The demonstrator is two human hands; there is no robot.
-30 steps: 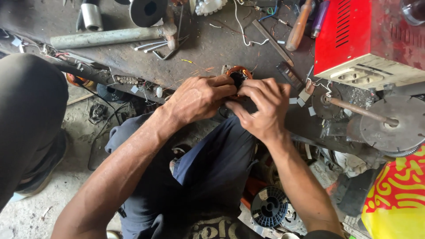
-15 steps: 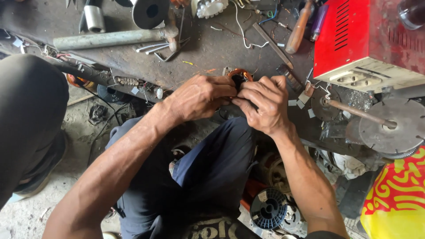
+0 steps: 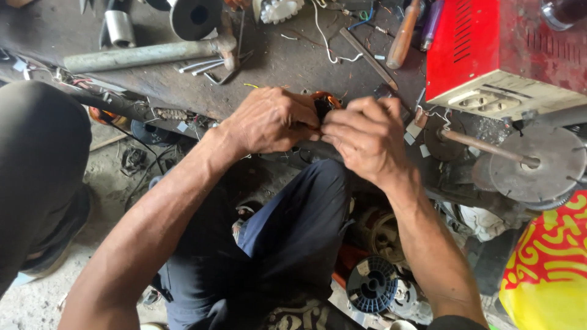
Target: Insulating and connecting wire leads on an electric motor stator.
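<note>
**Head view: both hands closed on a copper-wound coil at the bench edge**

The left hand (image 3: pixel 272 119) and right hand (image 3: pixel 364 137) meet knuckles-up, fingers curled tight around a small copper-wound motor coil (image 3: pixel 324 101). It sits mostly hidden between them, at the near edge of the dark workbench (image 3: pixel 287 61), left of the red metal box (image 3: pixel 489 49). Both forearms angle inward over the knees.

Glossy copper-wound coil (image 3: pixel 324 101) — dull metal pipe (image 3: pixel 143 56), scuffed workbench (image 3: pixel 287 61)
</note>
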